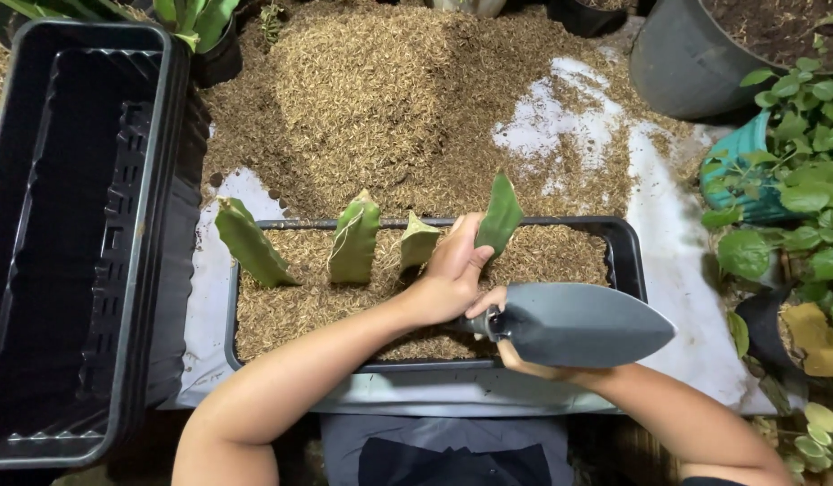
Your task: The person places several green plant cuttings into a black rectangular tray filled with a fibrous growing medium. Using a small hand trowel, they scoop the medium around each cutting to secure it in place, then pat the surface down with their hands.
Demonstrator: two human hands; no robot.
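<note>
Left hand (451, 274) grips a green cactus cutting (500, 216), which stands upright just above its fingers in the husk-filled black planter tray (628, 256). Right hand (511, 337), just below the left, is closed on a grey trowel (579, 324), blade pointing right.

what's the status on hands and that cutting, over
Left hand grips green cutting upright in planter. Right hand holds trowel. Nothing blocking.
</note>
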